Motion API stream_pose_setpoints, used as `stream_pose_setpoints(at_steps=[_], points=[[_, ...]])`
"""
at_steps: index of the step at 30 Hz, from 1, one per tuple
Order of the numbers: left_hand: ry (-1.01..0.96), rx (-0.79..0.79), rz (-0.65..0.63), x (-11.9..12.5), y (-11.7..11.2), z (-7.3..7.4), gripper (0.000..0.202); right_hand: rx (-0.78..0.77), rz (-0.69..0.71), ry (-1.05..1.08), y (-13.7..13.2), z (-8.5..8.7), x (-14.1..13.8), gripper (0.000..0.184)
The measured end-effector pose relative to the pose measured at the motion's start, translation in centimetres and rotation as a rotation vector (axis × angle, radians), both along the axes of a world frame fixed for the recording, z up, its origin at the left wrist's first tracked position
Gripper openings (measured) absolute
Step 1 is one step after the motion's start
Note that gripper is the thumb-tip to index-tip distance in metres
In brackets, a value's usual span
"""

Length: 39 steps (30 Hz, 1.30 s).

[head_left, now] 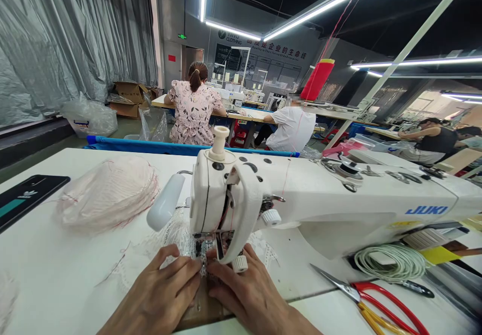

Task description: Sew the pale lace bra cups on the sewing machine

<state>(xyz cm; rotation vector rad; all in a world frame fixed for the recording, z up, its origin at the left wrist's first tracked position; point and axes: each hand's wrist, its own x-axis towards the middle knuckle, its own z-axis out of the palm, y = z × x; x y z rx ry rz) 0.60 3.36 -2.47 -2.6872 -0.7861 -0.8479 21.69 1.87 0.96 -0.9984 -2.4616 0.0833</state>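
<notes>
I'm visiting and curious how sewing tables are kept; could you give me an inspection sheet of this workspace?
Surface: smooth white tabletop
Job's things: white metal JUKI sewing machine; white lace fabric beneath its head
Clutter: red-and-yellow-handled steel scissors; black rectangular phone-like device; pale ruffled fabric bundle
Hands: left hand and right hand, both at the lace fabric
Cables: coiled pale-green cord; electrical or not, cannot tell
Surroundings: co-worker in floral clothing; co-worker in white top; silver-grey curtain
</notes>
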Motion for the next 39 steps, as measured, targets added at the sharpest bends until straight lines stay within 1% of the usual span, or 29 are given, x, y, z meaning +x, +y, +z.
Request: stream_pose_setpoints(at_steps=[5,9,12,14,18,21,25,29,34,39], points=[[-0.022,0.060,-0.005,0.2,-0.2,0.7,0.015,0.017,0.002,0.007,-0.1,0.1,0.1,0.014],[-0.044,0.055,-0.018,0.2,-0.2,0.6,0.018,0.007,0.016,0.027,0.0,0.1,0.0,0.014],[-0.032,0.048,-0.014,0.1,-0.1,0.5,0.018,0.008,0.000,0.006,-0.1,0.2,0.0,0.014],[-0.013,0.029,-0.010,0.0,-0.1,0.6,0.017,0.008,-0.009,-0.002,-0.1,0.3,0.0,0.016],[-0.030,-0.070,-0.019,-0.2,0.1,0.7,0.012,0.003,-0.001,0.040,-0.1,0.3,0.1,0.024],[-0.101,-0.134,-0.025,-0.2,0.1,0.8,0.018,0.007,0.002,0.062,0.0,0.0,0.0,0.029],[-0.152,-0.166,-0.036,-0.1,0.0,0.7,0.021,0.023,-0.001,0.066,0.0,-0.3,0.0,0.032],[-0.170,-0.166,-0.034,0.1,-0.1,1.0,0.021,0.031,-0.002,0.060,-0.1,-0.3,-0.1,0.031],[-0.164,-0.135,-0.027,0.2,-0.1,1.5,0.027,0.033,0.006,0.062,-0.1,-0.1,-0.3,0.030],[-0.167,-0.107,-0.010,0.3,-0.3,0.9,0.019,0.046,0.013,0.060,-0.1,-0.4,-0.2,0.030]])
